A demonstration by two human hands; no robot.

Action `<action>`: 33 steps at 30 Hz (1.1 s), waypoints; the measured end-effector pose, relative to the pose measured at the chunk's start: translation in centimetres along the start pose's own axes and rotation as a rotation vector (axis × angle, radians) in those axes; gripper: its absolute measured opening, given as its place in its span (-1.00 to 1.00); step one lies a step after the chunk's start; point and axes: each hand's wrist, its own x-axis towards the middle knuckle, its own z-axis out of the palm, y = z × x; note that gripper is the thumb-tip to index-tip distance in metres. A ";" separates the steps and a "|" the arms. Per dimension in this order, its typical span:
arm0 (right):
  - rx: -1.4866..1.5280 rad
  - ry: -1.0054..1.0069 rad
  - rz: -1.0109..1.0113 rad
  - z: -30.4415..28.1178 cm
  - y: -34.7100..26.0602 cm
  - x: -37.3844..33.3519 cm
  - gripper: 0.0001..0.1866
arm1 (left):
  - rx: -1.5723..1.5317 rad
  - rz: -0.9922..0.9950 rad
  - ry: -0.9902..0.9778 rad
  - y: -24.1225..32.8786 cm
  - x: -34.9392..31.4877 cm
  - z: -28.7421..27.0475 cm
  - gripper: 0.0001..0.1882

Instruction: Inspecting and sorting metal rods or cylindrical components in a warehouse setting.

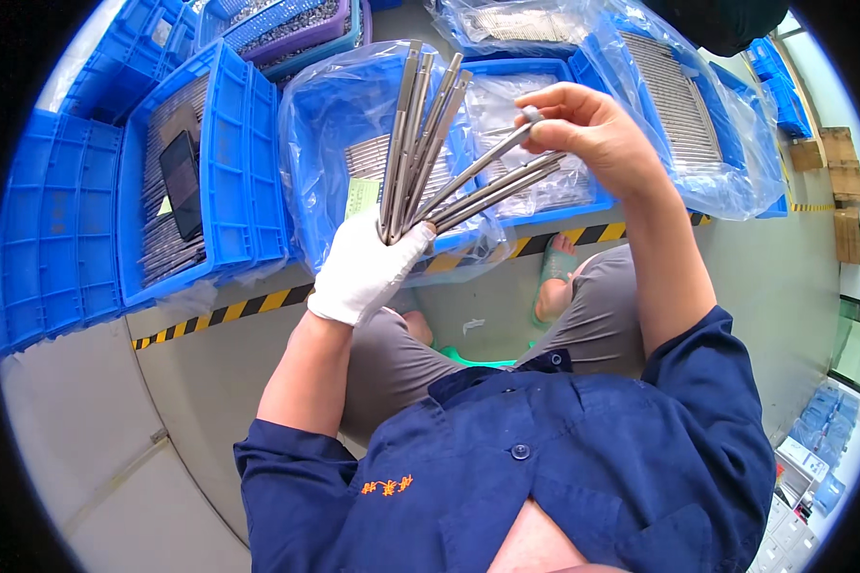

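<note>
In a white glove, my left hand (365, 272) is closed round the lower ends of a fanned bundle of thin metal rods (413, 143). Some rods stand nearly upright, while others lean to the right. My bare right hand (597, 134) pinches a small grey piece (531, 114) between thumb and fingertips, at the upper tip of one slanting rod (478, 164). Whether that piece is joined to the rod I cannot tell. Beneath the bundle is a blue crate (301, 143) lined with clear plastic, with more rods and a yellow-green paper slip (362, 196) inside.
At the left, a dark phone (182, 181) lies on rods in a blue crate (244, 191). Another lined crate of rods (674, 95) sits at the right. Purple and blue baskets (301, 38) of small parts stand behind. Black-and-yellow tape (244, 310) runs below the crates.
</note>
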 end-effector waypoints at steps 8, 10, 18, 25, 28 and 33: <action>0.072 -0.006 0.089 -0.1 1.9 0.5 -0.70 | -0.187 -0.199 -0.083 -0.5 0.2 -0.9 -0.78; 0.066 -0.009 0.094 -0.4 1.7 0.5 -0.70 | -0.267 -0.194 -0.118 -0.2 0.1 -1.0 -0.76; 0.187 0.029 0.050 -3.1 0.6 0.5 -0.73 | -0.459 -0.175 -0.241 0.7 -0.7 -0.8 -0.63; 0.271 -0.227 0.025 -1.7 1.1 0.6 -0.62 | -0.441 -0.195 -0.343 0.8 -0.9 -0.1 -0.60; 0.301 -0.234 0.059 -1.5 1.1 0.3 -0.61 | -0.479 -0.140 -0.326 0.6 -0.9 -0.1 -0.60; 0.161 -0.193 -0.001 -1.7 0.9 0.3 -0.64 | -0.491 -0.111 -0.294 0.7 -1.0 0.3 -0.61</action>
